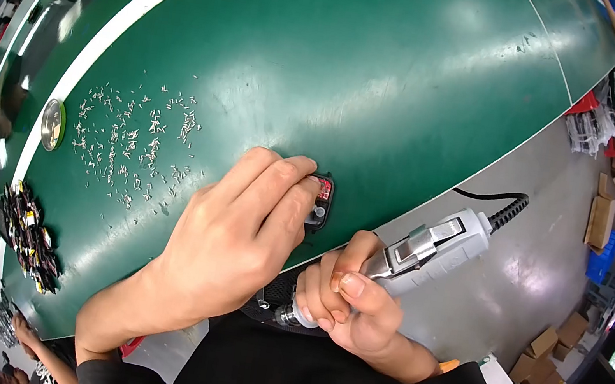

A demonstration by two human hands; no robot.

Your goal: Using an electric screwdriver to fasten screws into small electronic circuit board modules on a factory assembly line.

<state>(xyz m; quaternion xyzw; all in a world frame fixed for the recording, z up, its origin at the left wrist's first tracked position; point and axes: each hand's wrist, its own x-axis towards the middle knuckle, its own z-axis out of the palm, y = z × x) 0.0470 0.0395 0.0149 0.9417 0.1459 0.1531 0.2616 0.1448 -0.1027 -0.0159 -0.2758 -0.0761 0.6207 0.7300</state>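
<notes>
On the green table near its front edge lies a small black plastic housing (319, 213) with a red board showing inside. My left hand (240, 222) is closed over its left side, fingers bent and pressed together; the fingertips and whatever is under them are partly hidden. To the right, my right hand (359, 301) wraps around a grey electric screwdriver (437, 249) with a metal lever. Its tip end points down and left, close to my body, away from the housing. Many tiny silvery screws (130, 140) lie scattered on the table left of my left hand.
A round shallow dish (53, 125) stands by the white stripe at the left. Below it is a heap of black parts (30, 235). The screwdriver's black cord (506, 204) runs over the table's right edge. Another person's hand (24, 333) shows at lower left; cardboard boxes (553, 376) stand at right.
</notes>
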